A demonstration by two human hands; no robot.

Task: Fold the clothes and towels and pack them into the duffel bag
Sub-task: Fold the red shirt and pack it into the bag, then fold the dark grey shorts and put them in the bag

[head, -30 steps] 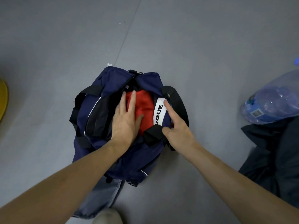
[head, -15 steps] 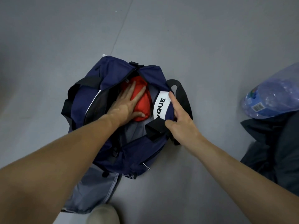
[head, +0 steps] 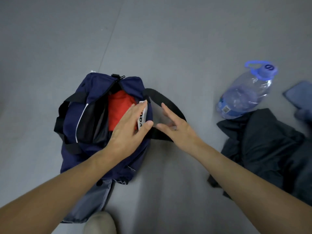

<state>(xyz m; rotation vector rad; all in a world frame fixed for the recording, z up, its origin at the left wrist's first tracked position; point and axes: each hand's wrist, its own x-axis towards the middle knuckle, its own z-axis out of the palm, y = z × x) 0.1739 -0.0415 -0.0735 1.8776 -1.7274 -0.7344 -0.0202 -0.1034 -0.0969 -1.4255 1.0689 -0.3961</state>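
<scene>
Nearest the person, a grey cloth (head: 89, 200) is seen lying on the floor (head: 168, 39), partly tucked under the near end of the duffel bag (head: 76, 156). The bag is set with its long axis running away from the person, its zip opening turned upward and spread wide. Above its right rim the left hand (head: 130, 125) is held flat, fingers straight and together, nothing gripped; whether the white label (head: 141, 119) beneath it is touched or only hovered over cannot be told. Just to the right, the right hand (head: 175, 127) is held with fingers spread and relaxed, nothing grasped, above the black strap (head: 167, 102) that loops out onto the floor. A red garment (head: 119, 108) is packed inside the bag, toward its far end, with dark lining visible beside it on the left. The clothes not yet packed, a crumpled dark pile (head: 263, 146), lie on the floor well to the right of both hands and apart from the bag. The right hand is the nearer of the two to it, so a sideways reach by that hand is judged likely, with the left kept at the opening. Beyond the pile a large plastic water bottle (head: 244, 95) lies tilted on its side, and farther right a phone (head: 298, 95) is seen at the frame's edge.
</scene>
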